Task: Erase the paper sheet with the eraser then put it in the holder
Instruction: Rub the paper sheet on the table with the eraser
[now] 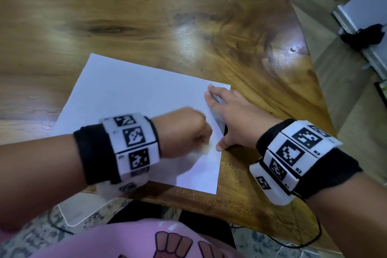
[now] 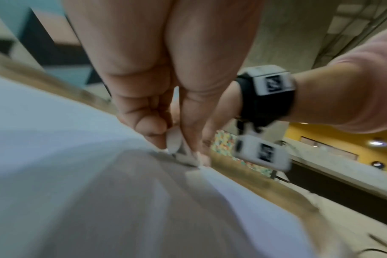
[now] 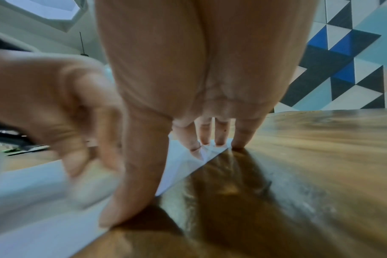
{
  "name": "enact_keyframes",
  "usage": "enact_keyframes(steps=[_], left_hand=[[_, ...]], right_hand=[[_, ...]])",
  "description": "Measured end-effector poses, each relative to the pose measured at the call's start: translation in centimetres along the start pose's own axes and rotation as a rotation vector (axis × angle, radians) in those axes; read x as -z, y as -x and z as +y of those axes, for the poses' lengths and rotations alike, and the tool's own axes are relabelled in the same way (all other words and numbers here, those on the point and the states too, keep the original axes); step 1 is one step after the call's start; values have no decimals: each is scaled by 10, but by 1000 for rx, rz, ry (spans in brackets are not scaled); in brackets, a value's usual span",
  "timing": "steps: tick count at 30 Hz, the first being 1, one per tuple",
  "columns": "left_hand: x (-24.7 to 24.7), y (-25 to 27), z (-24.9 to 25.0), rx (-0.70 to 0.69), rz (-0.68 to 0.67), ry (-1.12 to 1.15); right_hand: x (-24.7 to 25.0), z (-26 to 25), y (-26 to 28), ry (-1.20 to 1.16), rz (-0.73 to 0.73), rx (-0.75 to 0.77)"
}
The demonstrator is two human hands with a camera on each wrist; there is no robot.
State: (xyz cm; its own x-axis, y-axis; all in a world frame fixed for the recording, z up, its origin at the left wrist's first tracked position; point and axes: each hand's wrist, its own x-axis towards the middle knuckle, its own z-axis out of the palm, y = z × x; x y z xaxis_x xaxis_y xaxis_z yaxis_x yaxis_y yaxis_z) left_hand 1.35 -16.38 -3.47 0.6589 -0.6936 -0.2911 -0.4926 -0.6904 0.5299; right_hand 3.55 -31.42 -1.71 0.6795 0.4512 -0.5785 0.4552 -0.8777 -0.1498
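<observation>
With the left hand pinching the eraser on the sheet near its right edge, and the flat right hand pressing that edge, hard rubbing is risking a crease.

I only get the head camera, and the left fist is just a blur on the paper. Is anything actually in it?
Observer: Yes. The left wrist view shows the left hand pinching a small white eraser, its tip on the paper sheet.
Operator: Is the other hand gripping the sheet?
Observer: No. In the right wrist view, the right hand presses straight fingers down near the sheet's edge.
Operator: All on paper?
Observer: The little finger seems to land on the bare table.
</observation>
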Motion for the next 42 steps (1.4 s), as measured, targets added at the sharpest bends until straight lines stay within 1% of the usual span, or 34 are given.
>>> enact_keyframes(steps=[1, 2, 3, 5, 6, 7, 8, 9, 13, 15, 17, 20, 22, 25, 27, 28, 29, 31, 33, 34, 35, 37, 38, 39, 40, 42], left_hand=[[4, -6, 1, 18, 64, -3], [3, -9, 1, 26, 83, 3], [0, -7, 2, 28, 65, 32], [-10, 10, 5, 10, -74, 104], [-16, 20, 5, -21, -140, 100], [-18, 28, 2, -52, -192, 76], [-19, 33, -2, -57, -197, 80], [-14, 33, -5, -43, -174, 88], [2, 13, -13, 10, 39, 37], [0, 17, -13, -30, 80, 48], [-6, 33, -13, -97, 33, 41], [-12, 46, -15, -54, -73, 41], [-8, 36, -15, -42, -61, 60], [-4, 12, -5, -27, 21, 58], [-8, 7, -1, 0, 23, 82], [-9, 12, 0, 13, -6, 120], [-12, 20, -1, -3, -39, 135], [-16, 34, -4, -42, -120, 88], [-13, 38, -4, -42, -171, 80], [-10, 35, -3, -48, -162, 81], [-7, 28, -1, -53, -124, 61], [0, 18, 0, -19, -34, 15], [1, 16, -4, -14, -15, 9], [0, 17, -6, -32, -10, 17], [-1, 20, -8, -44, -39, 4], [-10, 30, -15, -2, -118, 27]], right_hand=[[0, -1, 0, 0, -2, -1], [1, -1, 0, 2, -2, -2], [1, -1, 0, 3, -3, -3], [0, 0, 0, -4, -1, -7], [0, 1, -1, -6, 1, -5], [-1, 1, -1, -4, 0, -4], [-1, 0, -1, 0, 0, -3], [-1, 0, -1, 4, 0, -4], [0, -1, -1, 8, -5, -7], [1, 0, -1, 8, -9, -6], [1, 0, 0, 5, -11, -6], [2, -1, 1, 16, -12, -1], [2, -1, 1, 19, -10, 0], [2, -2, 1, 17, -10, -1], [2, -2, 1, 12, -9, -4], [2, -2, 2, 10, -8, -5], [2, -1, 2, 7, -5, -5], [2, -1, 1, 7, -6, -3], [2, -1, 1, 17, -11, -1], [2, -1, 1, 23, -13, -2], [2, -2, 1, 27, -15, -2], [3, -2, 1, 28, -18, -4], [2, -2, 1, 28, -19, -4], [2, -2, 1, 28, -19, -4], [2, -2, 1, 26, -20, -4], [2, -1, 0, 24, -18, -6]])
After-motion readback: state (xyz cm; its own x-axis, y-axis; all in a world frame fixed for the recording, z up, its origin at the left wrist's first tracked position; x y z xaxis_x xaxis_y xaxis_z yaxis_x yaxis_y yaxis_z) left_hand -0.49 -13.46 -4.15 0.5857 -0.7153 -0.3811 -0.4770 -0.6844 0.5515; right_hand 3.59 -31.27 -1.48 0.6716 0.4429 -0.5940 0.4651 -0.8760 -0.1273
